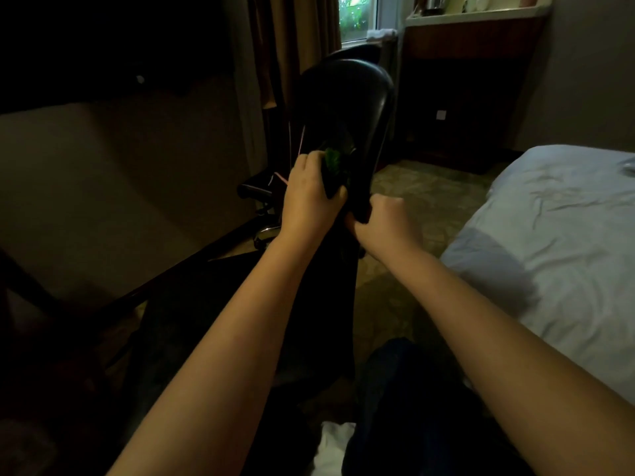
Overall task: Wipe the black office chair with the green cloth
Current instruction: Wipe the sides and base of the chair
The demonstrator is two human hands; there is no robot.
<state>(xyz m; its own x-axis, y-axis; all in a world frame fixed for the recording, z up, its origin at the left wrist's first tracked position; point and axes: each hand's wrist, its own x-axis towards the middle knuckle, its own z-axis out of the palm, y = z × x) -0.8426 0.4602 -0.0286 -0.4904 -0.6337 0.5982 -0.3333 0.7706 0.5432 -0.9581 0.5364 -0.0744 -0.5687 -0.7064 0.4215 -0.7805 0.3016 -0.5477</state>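
The black office chair (347, 97) stands in front of me in a dim room, its curved back tilted toward me. My left hand (307, 195) grips the green cloth (332, 160) and holds it against the inner face of the chair back; only a small green patch of the cloth shows above my fingers. My right hand (383, 218) is curled round the near edge of the chair back, just right of the left hand. The chair's wheeled base (266, 231) shows below, partly hidden by my arms.
A bed with a white sheet (556, 242) fills the right side. A dark desk (103, 187) runs along the left. Curtains (292, 46) and a window (357, 15) are behind the chair, with a dark cabinet (464, 97) at the back right. Patterned carpet (419, 187) lies between chair and bed.
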